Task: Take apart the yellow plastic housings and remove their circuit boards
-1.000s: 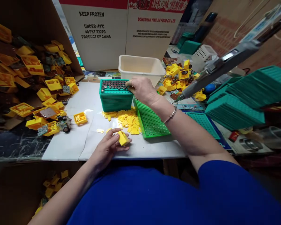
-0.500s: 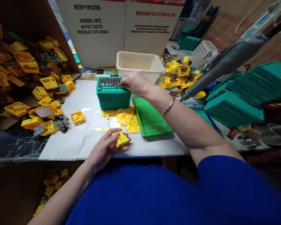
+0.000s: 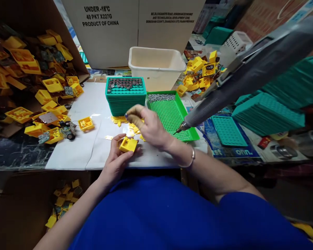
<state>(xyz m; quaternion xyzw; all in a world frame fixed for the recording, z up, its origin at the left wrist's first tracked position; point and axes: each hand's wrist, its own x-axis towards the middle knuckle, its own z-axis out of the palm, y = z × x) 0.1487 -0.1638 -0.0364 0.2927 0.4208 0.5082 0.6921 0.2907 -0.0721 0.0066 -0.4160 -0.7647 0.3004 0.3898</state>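
My left hand (image 3: 116,161) is closed around a small yellow plastic casing (image 3: 128,145), its recessed side turned up. Above and to the right of the casing, my right hand (image 3: 151,126) pinches a small dark round piece, apparently a button cell (image 3: 126,115), between thumb and fingertips. Behind the hands stands a stack of teal trays (image 3: 125,102); the top one bears rows of similar round cells (image 3: 125,83). Small flat yellow plastic pieces (image 3: 118,121) lie in front of the stack, partly hidden by my right hand.
A green perforated tray (image 3: 167,113) holds small metal screws at its far end. A grey electric screwdriver (image 3: 214,100) hangs over its right side. A white bin (image 3: 156,66) stands behind. Yellow casings with wires (image 3: 52,85) heap at left; more (image 3: 198,73) lie back right.
My right hand has come back from the top teal tray toward my left hand, carrying a small round cell. The casing in my left hand has turned. The view has shifted slightly.
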